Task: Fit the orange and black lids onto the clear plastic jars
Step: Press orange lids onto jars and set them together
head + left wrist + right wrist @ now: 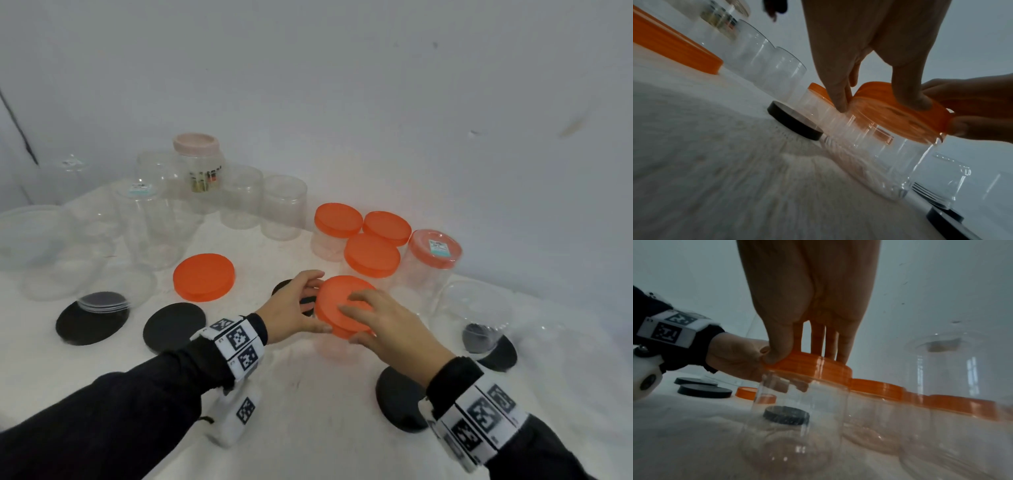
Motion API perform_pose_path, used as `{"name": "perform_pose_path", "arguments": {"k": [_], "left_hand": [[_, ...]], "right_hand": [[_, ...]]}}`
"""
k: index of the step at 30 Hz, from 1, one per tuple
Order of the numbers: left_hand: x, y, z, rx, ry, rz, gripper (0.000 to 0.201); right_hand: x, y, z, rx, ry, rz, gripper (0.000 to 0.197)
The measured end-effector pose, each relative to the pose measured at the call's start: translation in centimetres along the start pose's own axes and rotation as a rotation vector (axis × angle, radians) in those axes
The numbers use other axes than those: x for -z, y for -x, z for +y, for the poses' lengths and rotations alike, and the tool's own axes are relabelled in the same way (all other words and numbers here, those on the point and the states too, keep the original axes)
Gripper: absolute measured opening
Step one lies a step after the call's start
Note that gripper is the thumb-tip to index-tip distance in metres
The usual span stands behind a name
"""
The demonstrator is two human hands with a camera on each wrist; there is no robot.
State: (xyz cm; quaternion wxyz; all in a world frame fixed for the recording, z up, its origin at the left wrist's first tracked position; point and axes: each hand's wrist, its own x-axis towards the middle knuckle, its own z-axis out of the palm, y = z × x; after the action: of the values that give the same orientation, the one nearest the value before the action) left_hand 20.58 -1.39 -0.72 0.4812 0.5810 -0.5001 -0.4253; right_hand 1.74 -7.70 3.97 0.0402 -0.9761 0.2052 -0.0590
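An orange lid (342, 305) sits on top of a clear plastic jar (337, 349) standing in the middle of the white table. My left hand (310, 301) grips the lid's left rim between thumb and fingers (839, 100). My right hand (352, 322) grips the same lid (813, 365) from the right, with its thumb on the near rim and its fingers (841, 352) over the top. The jar (797, 418) is empty. In the left wrist view the lid (900, 113) looks slightly tilted on the jar (890, 162).
Three jars capped in orange (371, 255) stand behind, beside a labelled jar (435, 250). A loose orange lid (203, 277) lies to the left. Black lids (174, 327) (399, 399) lie around. Several lidless clear jars (284, 205) crowd the back left, and a clear jar (479, 315) stands at right.
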Motion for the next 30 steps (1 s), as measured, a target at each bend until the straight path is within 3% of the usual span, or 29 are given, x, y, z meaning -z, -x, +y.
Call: {"name": "perform_pose_path", "arguments": {"k": [9, 18, 30], "left_hand": [[0.2, -1.9, -0.6, -0.006, -0.037, 0.111, 0.082], [3.3, -3.3, -1.0, -0.016, -0.070, 0.234, 0.081], [5.6, -6.5, -0.8, -0.032, -0.165, 0.277, 0.075]], "right_hand": [[-2.6, -1.2, 1.4, -0.005, 0.017, 0.136, 0.054], [-2.2, -6.0, 1.0, -0.009, -0.077, 0.067, 0.046], [-2.3, -10.4, 2.0, -0.072, -0.105, 0.031, 0.047]]}}
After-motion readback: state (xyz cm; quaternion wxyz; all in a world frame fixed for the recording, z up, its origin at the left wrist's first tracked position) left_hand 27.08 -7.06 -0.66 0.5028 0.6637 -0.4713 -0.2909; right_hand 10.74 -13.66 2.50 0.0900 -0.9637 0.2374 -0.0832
